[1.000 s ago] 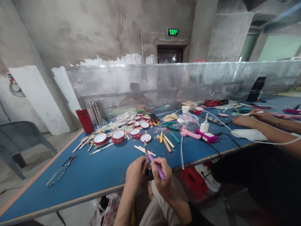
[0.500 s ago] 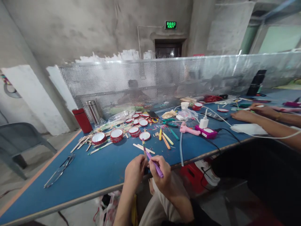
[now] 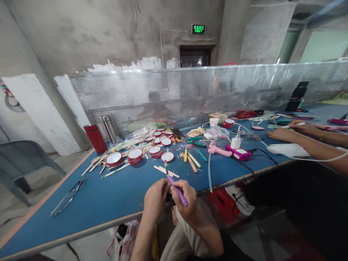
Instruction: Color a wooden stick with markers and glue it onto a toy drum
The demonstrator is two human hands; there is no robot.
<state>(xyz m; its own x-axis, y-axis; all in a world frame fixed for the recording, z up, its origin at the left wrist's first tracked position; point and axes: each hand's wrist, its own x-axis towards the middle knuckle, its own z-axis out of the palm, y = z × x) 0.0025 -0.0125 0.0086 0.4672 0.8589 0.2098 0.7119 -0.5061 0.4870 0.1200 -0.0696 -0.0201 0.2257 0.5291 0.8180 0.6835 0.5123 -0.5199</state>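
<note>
My left hand (image 3: 156, 195) is closed around the lower end of a narrow craft stick (image 3: 166, 169), which points up and away and shows coloured patches near its top. A purple marker (image 3: 179, 192) is gripped in my right hand (image 3: 187, 201), its tip end against or very close to the stick. Both hands are together at the table's front edge. Just beyond them lie two plain craft sticks (image 3: 165, 172) and a small red-rimmed drum (image 3: 167, 157). Yellow and orange markers (image 3: 191, 163) rest to the right of these.
Several red drums (image 3: 135, 156) and loose sticks cover the blue table's (image 3: 108, 195) back left. Eyeglasses (image 3: 69, 195) lie at left, near a red bottle (image 3: 95, 138). A pink glue gun (image 3: 219, 149) and purple power strip (image 3: 238, 153) sit at right, beside a co-worker's arms (image 3: 312, 141).
Almost nothing has changed. The purple marker and my right hand have shifted very slightly against the stick; my left hand keeps its place.
</note>
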